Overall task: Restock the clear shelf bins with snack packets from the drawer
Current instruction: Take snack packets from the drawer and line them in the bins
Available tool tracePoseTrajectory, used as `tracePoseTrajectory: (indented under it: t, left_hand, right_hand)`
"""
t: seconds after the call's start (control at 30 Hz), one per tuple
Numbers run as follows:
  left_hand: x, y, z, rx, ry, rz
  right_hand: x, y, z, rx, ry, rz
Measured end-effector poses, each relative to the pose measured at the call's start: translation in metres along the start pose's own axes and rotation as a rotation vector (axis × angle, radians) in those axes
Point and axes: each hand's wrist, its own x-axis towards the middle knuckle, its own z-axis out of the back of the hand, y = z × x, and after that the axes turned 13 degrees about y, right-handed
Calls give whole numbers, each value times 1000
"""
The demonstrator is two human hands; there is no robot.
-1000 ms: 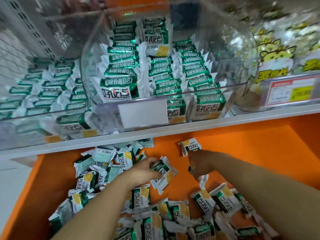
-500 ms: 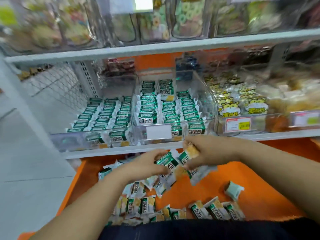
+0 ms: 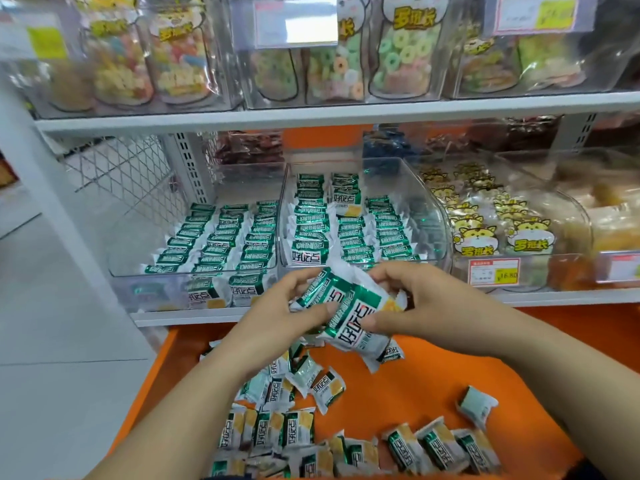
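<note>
Head view: your left hand [image 3: 273, 310] and right hand [image 3: 426, 306] clutch one loose bunch of packets [image 3: 356, 304], which may slip into the drawer [image 3: 433, 375].

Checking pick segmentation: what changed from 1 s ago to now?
Left grip and right grip rose out of the orange drawer and met before the middle bin; together they now hold one bunch of packets. Unchanged: stocked rows in the bins, loose packets in the drawer.
</note>
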Motion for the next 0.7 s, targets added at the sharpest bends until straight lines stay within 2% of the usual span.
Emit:
tracePoseTrajectory:
  t: [0.07,0.2,0.5,0.57,0.7]
  left_hand:
    - [1,-1,3,-14,-2,-11]
    - [3,-5,6,-137,6,-51]
    - [-8,-12,10,-490,78,-95]
    - [-10,-11,9,-468,101,-125]
    - [-15,-10,-2,-219,67,-170]
  right_hand:
    - [5,0,-4,17,-26,-1]
    - [13,-3,-6,-123,-163,-11]
    - [20,-1,-14,163,-140,115]
    - [24,-4,-19,177,-155,114]
    - [30,-6,-29,242,-155,94]
